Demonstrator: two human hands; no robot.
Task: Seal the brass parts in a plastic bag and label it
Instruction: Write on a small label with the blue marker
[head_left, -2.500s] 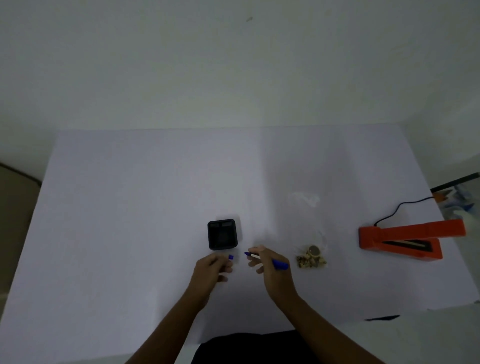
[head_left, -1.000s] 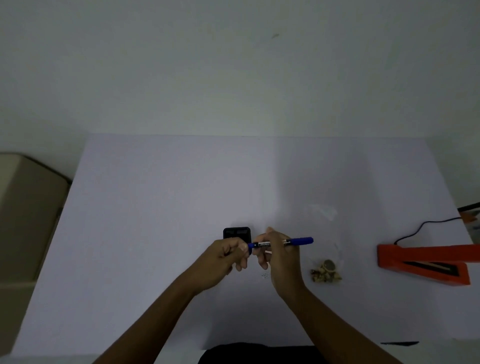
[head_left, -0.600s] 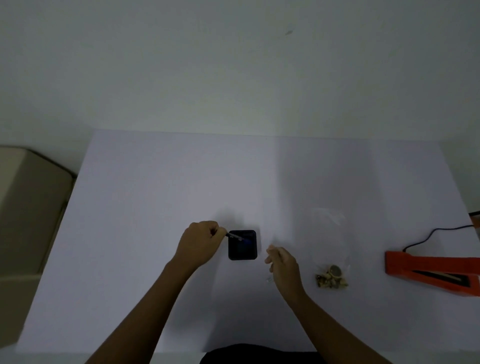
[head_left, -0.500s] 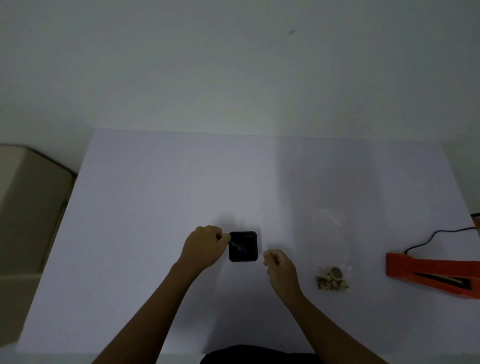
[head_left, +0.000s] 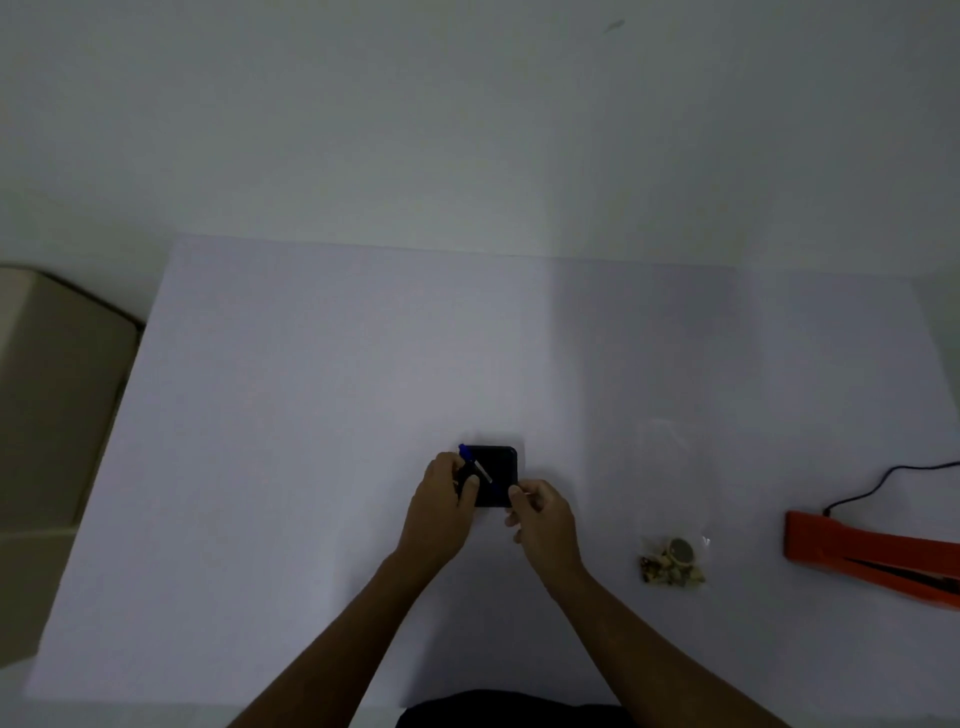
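A black square pen holder (head_left: 501, 470) stands on the white table (head_left: 311, 415). A blue pen (head_left: 483, 471) leans slantwise in it, its blue end sticking out at the upper left. My left hand (head_left: 441, 506) grips the holder's left side, fingers and thumb curled round the edge beside the pen. My right hand (head_left: 545, 519) has loosely curled fingers, and its fingertips touch the holder's near right corner. To the right a clear plastic bag (head_left: 670, 457) lies flat, with the brass parts (head_left: 672, 564) heaped at its near end, apart from both hands.
An orange heat sealer (head_left: 872, 545) with a black cord (head_left: 883, 475) sits at the table's right edge. A beige box (head_left: 47, 395) stands off the table to the left. A pale wall rises behind the table.
The pen went from my right hand to my left and then into the black holder. My right hand has moved up to the holder's corner.
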